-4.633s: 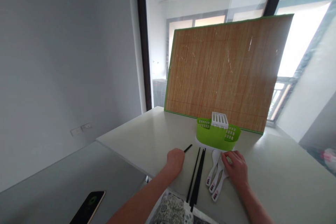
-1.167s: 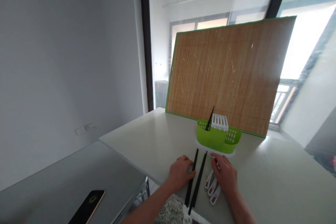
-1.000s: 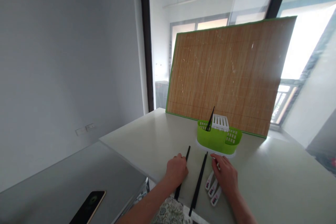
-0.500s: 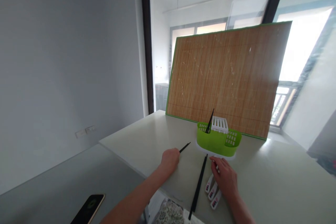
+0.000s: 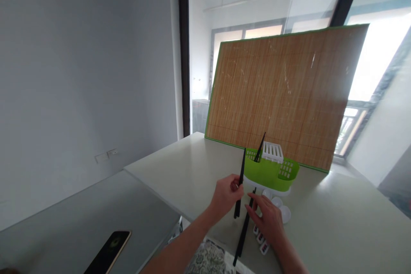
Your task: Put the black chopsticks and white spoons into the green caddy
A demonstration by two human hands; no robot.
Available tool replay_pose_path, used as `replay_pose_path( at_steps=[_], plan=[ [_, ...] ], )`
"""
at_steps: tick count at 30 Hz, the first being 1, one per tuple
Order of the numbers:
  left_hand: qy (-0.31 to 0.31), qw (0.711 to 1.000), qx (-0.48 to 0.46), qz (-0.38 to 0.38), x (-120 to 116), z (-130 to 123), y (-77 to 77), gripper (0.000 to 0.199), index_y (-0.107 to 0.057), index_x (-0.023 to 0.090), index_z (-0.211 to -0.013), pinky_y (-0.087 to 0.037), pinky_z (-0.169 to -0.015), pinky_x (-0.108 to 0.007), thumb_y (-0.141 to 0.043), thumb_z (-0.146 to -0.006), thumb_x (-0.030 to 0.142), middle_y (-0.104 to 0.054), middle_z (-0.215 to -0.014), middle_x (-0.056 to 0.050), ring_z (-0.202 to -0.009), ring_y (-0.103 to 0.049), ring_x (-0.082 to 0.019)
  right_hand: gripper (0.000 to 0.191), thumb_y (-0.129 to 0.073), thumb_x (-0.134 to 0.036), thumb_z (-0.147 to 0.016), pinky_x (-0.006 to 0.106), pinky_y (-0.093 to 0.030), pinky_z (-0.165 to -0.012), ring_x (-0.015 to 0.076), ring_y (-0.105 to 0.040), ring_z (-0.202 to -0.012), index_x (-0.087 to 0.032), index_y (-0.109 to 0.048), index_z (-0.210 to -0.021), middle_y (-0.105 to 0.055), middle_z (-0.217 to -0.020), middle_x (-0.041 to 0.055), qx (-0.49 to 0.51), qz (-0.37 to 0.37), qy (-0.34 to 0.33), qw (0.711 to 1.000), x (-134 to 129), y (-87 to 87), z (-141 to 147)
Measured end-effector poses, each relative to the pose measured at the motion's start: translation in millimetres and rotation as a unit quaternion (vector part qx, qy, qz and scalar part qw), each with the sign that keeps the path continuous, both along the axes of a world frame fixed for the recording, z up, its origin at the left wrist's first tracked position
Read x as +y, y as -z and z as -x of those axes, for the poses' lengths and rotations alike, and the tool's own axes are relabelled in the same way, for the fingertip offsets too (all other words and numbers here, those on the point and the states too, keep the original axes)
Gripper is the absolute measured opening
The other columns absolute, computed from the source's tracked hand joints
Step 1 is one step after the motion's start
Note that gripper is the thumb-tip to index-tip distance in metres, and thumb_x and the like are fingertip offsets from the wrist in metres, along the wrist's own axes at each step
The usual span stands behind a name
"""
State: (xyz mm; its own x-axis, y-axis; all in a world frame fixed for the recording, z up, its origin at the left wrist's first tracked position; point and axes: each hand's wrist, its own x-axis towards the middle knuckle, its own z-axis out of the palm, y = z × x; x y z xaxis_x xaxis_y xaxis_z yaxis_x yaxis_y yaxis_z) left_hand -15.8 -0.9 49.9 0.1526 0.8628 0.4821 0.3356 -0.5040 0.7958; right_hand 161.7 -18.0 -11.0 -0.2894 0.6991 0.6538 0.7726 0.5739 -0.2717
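My left hand point(image 5: 227, 193) is closed round a pair of black chopsticks point(image 5: 243, 163), held nearly upright with their thin ends up, just in front of the green basket point(image 5: 268, 176). Beside it, my right hand point(image 5: 268, 218) has its thumb and fingers apart and holds nothing. Under its fingertips more black chopsticks point(image 5: 243, 236) lie on the table. Several white spoons point(image 5: 285, 214) lie partly hidden beneath the right hand, bowls toward the basket. The basket's left compartment contains other black chopsticks point(image 5: 261, 144), leaning; a white slatted piece point(image 5: 272, 152) tops its middle.
A bamboo mat board point(image 5: 282, 94) with green edging stands behind the basket on the white table point(image 5: 180, 167). Left of it, a lower grey surface point(image 5: 96, 218) bears a phone point(image 5: 108, 251). Patterned fabric point(image 5: 208, 259) shows below the table's near edge.
My left hand has moved right toward the basket and turned the chopsticks from slanting to nearly upright. My right hand has shifted slightly left and down over the lying chopsticks, its fingers now spread.
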Motion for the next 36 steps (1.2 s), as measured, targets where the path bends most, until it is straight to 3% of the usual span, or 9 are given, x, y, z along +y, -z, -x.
replay_pose_path(
  at_steps=[3,6,14,17,22,24,26,29,36],
  plan=[
    [0.006,0.999,-0.051,0.000,-11.4,-13.9,12.3,0.021,-0.058,0.018,-0.096,-0.045,-0.055,-0.016,-0.050,-0.076,0.019,-0.063,-0.078,0.001,-0.059,-0.054,-0.008,0.028,-0.049,-0.036,-0.086,0.025,-0.037,-0.060,0.0140,-0.054,-0.064,-0.021,-0.053,-0.109,-0.056,-0.068,-0.0023,-0.011,0.033,-0.015,0.999,-2.0,1.0,4.8],
    [0.014,0.998,-0.063,-0.002,-17.5,-17.8,17.1,0.020,-0.059,0.018,-0.095,-0.047,-0.057,-0.016,-0.050,-0.077,0.020,-0.063,-0.082,0.000,-0.064,-0.056,-0.008,0.016,-0.045,-0.031,-0.088,0.024,-0.035,-0.058,0.0137,-0.054,-0.064,-0.022,-0.057,-0.091,-0.056,-0.069,-0.0015,-0.024,0.063,-0.021,0.997,-2.6,1.8,8.1],
    [0.102,0.993,-0.062,0.017,-9.4,-8.1,6.5,0.017,-0.065,0.016,-0.088,-0.048,-0.055,-0.017,-0.056,-0.078,0.027,-0.062,-0.079,-0.001,-0.065,-0.057,-0.010,0.024,-0.043,-0.036,-0.088,0.024,-0.034,-0.058,0.0145,-0.053,-0.066,-0.021,-0.052,-0.072,-0.056,-0.069,-0.0003,-0.021,0.078,-0.006,0.997,2.3,5.0,7.9],
    [0.089,0.993,-0.077,0.003,4.4,-2.8,-20.0,0.023,-0.067,0.015,-0.089,-0.047,-0.052,-0.018,-0.059,-0.077,0.034,-0.064,-0.077,-0.002,-0.061,-0.056,-0.010,0.018,-0.046,-0.037,-0.087,0.025,-0.036,-0.061,0.0154,-0.055,-0.070,-0.023,-0.057,-0.083,-0.057,-0.070,-0.0006,-0.005,0.077,-0.005,0.997,1.8,2.6,4.9],
    [0.003,0.991,-0.088,-0.104,50.7,-1.2,-97.0,0.029,-0.069,0.018,-0.092,-0.048,-0.060,-0.021,-0.061,-0.075,0.040,-0.068,-0.084,-0.002,-0.068,-0.060,-0.012,0.020,-0.045,-0.037,-0.087,0.026,-0.039,-0.065,0.0155,-0.056,-0.073,-0.025,-0.059,-0.095,-0.059,-0.073,-0.0009,0.027,0.075,0.012,0.997,0.9,-2.1,-0.6],
    [-0.033,0.989,-0.047,-0.139,75.2,-7.7,-120.0,0.031,-0.068,0.018,-0.094,-0.049,-0.066,-0.023,-0.059,-0.077,0.042,-0.069,-0.089,-0.003,-0.074,-0.061,-0.013,0.020,-0.045,-0.037,-0.087,0.026,-0.039,-0.065,0.0156,-0.056,-0.073,-0.024,-0.060,-0.092,-0.059,-0.073,-0.0007,0.031,0.071,0.023,0.997,1.7,-2.5,-1.7],
    [-0.064,0.988,0.039,-0.132,99.6,-18.6,-129.8,0.033,-0.067,0.019,-0.100,-0.048,-0.072,-0.024,-0.056,-0.080,0.042,-0.068,-0.093,-0.003,-0.081,-0.062,-0.014,0.020,-0.045,-0.035,-0.087,0.026,-0.039,-0.065,0.0156,-0.056,-0.073,-0.024,-0.061,-0.090,-0.059,-0.072,-0.0004,0.034,0.062,0.031,0.997,2.8,-2.4,-2.2],
    [-0.088,0.982,0.147,-0.084,130.9,-39.5,-121.3,0.031,-0.067,0.019,-0.100,-0.048,-0.075,-0.027,-0.057,-0.079,0.040,-0.068,-0.092,-0.004,-0.084,-0.062,-0.016,0.020,-0.044,-0.034,-0.087,0.026,-0.038,-0.065,0.0152,-0.056,-0.072,-0.024,-0.061,-0.089,-0.059,-0.072,-0.0004,0.037,0.053,0.042,0.997,3.8,-2.4,-2.8],
    [-0.100,0.957,0.273,0.006,169.0,-75.5,-74.6,0.017,-0.070,0.021,-0.084,-0.048,-0.073,-0.029,-0.064,-0.073,0.032,-0.068,-0.086,-0.006,-0.087,-0.062,-0.021,0.020,-0.044,-0.033,-0.087,0.025,-0.037,-0.064,0.0149,-0.056,-0.071,-0.024,-0.061,-0.089,-0.060,-0.073,0.0002,0.034,0.034,0.058,0.997,3.7,-1.3,-6.5]
  ],
)
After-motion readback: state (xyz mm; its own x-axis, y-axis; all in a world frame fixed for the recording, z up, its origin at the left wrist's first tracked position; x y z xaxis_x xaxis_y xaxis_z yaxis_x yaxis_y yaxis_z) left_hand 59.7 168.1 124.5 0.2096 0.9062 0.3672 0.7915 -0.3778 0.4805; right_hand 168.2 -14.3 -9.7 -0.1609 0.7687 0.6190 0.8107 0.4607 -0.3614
